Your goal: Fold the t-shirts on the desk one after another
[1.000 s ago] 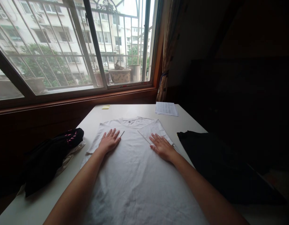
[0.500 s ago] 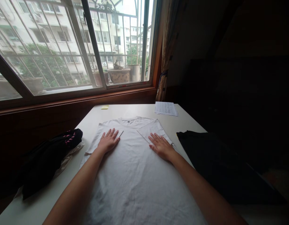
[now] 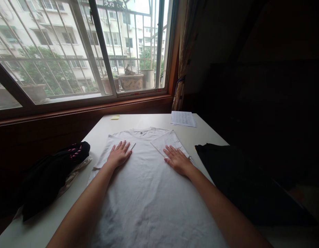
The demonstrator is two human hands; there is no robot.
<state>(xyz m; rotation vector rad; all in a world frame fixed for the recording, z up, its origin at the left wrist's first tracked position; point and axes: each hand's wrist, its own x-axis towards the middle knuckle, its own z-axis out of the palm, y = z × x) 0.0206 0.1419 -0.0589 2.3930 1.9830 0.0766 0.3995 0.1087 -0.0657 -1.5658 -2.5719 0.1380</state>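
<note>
A white T-shirt [image 3: 146, 186] lies spread on the white table, its collar toward the far edge. Both of its sleeves are folded inward over the chest. My left hand [image 3: 119, 154] rests flat on the left folded sleeve, fingers spread. On the right folded sleeve lies my right hand [image 3: 177, 160], also flat with its fingers out. Neither hand grips the cloth. The shirt's lower end runs out of view at the bottom, between my forearms.
Dark clothes with pink marks [image 3: 56, 175] are heaped on the table's left side. A dark folded garment [image 3: 234, 179] lies at the right. Printed papers [image 3: 183, 119] and a yellow sticky note [image 3: 115, 117] sit near the far edge of the table [image 3: 143, 119]. A barred window [image 3: 79, 51] stands behind.
My hands stay flat on the sleeves and the shirt lies the same. Only the camera's view has shifted very slightly.
</note>
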